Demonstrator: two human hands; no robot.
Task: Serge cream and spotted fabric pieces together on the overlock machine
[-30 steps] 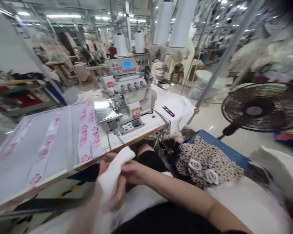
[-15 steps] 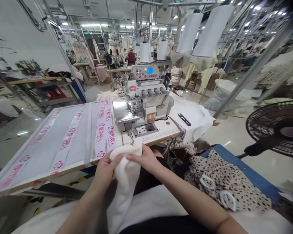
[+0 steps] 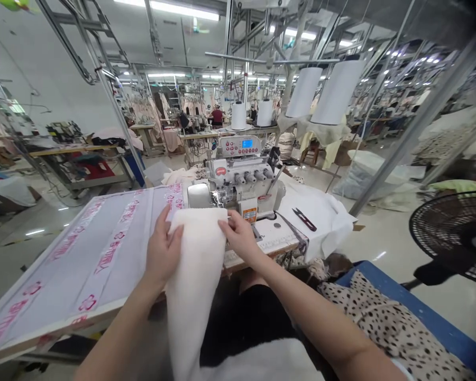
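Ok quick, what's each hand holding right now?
Left hand: holding the white cloth near its upper left corner.
Right hand: holding the same cloth near its upper right corner.

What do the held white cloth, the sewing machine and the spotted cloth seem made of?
White cloth: soft fabric, perhaps fleece; matte, slightly fuzzy edge.
Sewing machine: probably painted metal; rigid, pale, glossy body.
Spotted cloth: thin-looking fabric, matte, loosely creased; fibre unclear.

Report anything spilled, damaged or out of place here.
Nothing stands out: the sewing machine sits upright, the snips lie on white fabric beside it, and the left hand and right hand hold the cloth up.
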